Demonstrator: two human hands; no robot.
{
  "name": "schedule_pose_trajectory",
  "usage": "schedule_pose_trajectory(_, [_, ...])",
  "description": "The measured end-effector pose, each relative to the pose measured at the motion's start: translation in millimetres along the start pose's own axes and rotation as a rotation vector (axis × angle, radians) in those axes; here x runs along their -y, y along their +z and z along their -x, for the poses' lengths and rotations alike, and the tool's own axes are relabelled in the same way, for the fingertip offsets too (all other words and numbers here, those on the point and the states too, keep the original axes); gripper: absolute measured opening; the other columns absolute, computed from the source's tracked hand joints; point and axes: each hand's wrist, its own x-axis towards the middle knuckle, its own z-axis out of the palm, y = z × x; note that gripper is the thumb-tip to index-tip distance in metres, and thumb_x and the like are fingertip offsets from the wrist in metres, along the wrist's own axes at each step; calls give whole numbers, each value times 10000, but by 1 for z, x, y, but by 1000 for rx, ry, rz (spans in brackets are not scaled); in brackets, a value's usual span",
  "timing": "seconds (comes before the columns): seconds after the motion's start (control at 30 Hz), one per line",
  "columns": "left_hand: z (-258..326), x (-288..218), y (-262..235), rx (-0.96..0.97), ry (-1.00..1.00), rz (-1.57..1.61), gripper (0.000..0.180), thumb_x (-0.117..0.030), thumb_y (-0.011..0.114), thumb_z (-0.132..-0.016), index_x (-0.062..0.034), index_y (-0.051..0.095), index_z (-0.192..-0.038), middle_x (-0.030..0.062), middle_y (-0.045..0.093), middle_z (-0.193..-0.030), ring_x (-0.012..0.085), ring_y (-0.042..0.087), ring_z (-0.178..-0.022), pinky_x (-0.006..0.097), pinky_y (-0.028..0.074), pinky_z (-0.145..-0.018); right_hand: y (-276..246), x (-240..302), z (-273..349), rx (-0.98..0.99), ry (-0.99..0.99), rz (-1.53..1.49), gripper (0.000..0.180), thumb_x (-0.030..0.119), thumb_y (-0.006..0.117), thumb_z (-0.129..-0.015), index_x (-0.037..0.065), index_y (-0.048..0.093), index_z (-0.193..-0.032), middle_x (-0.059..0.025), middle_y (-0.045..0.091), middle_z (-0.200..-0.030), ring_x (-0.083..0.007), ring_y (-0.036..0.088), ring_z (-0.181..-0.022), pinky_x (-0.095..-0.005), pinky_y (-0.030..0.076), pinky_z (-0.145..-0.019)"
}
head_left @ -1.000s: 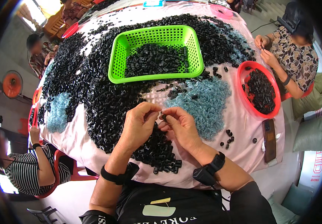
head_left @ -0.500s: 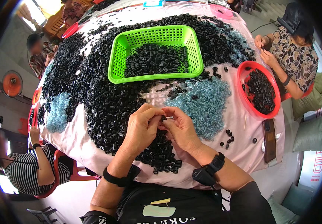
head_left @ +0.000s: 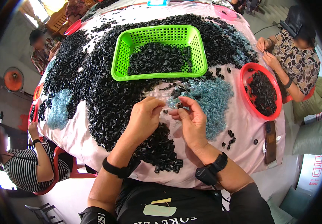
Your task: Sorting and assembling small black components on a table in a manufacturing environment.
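- Black plastic fitting (head_left: 180, 105), tiny one, is the thing in hand right now: it sits up in the right hand (head_left: 195, 121), above the tabletop (head_left: 245, 123) with its pale pink cloth.
- Right grip is narrow, pinched on that fitting between thumb and index finger, with the other fingers stretched toward the left.
- Left hand (head_left: 145, 116) has its fingertips drawn close together, but honestly can't tell if anything's between them.
- What just changed: half a second ago the fingertips met over one spot, and now there's a gap between the hands. So I'd read it as the two-handed bit pausing, with only the right hand clearly holding a part.
- A second dark bit (head_left: 165, 111) shows in that gap. No idea whether it's held, mid-air or lying on the cloth.
- Around the hands: a big heap of black fittings (head_left: 108, 108) to the left, and a pile of clear bluish bits (head_left: 217, 100) just beyond the right hand.
- Containers next: the green plastic basket (head_left: 159, 77), holes all round, has a layer of black parts (head_left: 157, 59) over its bottom.
- Over on the right, the red oval tub (head_left: 244, 89) also holds black pieces (head_left: 263, 93), mounded up.
- Far edge has a pink basket (head_left: 225, 13); can't make out its contents.
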Motion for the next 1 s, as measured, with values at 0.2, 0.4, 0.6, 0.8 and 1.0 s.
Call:
schedule_pose_trajectory(0.2, [-2, 17, 18, 79, 70, -190, 113, -3, 662, -818, 8, 704, -922, 165, 667, -892, 368, 667, -863, 414, 530, -742, -3, 4, -1, -30, -85, 83, 245, 5, 532, -1019, -7, 562, -1262, -91, 683, -968, -148, 693, -846, -271, 586, -781])
schedule_pose_trajectory(0.4, [-3, 14, 20, 190, 65, -311, 143, -11, 657, -795, -14, 674, -937, 164, 650, -893, 387, 652, -884, 443, 523, -749, 5, -6, 10, 105, 69, 1, 150, -21, 538, -1012, 1, 566, -1157, -75, 674, -974, -131, 674, -885, -276, 576, -833])
schedule_pose_trajectory(0.6, [1, 12, 18, 155, 76, -283, 201, 2, 652, -801, -22, 668, -1000, 168, 643, -887, 390, 651, -880, 441, 525, -741, 5, -19, 11, 66, 131, -65, 133, -13, 555, -1008, 5, 561, -1139, -59, 638, -1029, -113, 672, -903, -234, 526, -813])
schedule_pose_trajectory(0.8, [11, 5, 9, 136, 15, -99, 151, -1, 672, -819, 13, 687, -969, 173, 649, -882, 380, 657, -817, 420, 521, -710, 6, -17, 11, 58, 41, -20, 126, -6, 562, -1007, 9, 566, -1132, -51, 638, -1016, -109, 674, -893, -230, 521, -786])
schedule_pose_trajectory(1.0, [21, 4, -2, 261, 41, 52, 169, 16, 665, -846, 21, 701, -1012, 169, 662, -886, 326, 676, -791, 367, 531, -711, 0, -21, 6, 66, -12, 20, 112, 4, 568, -1009, 13, 570, -1120, -54, 642, -1028, -110, 671, -895, -239, 533, -803])
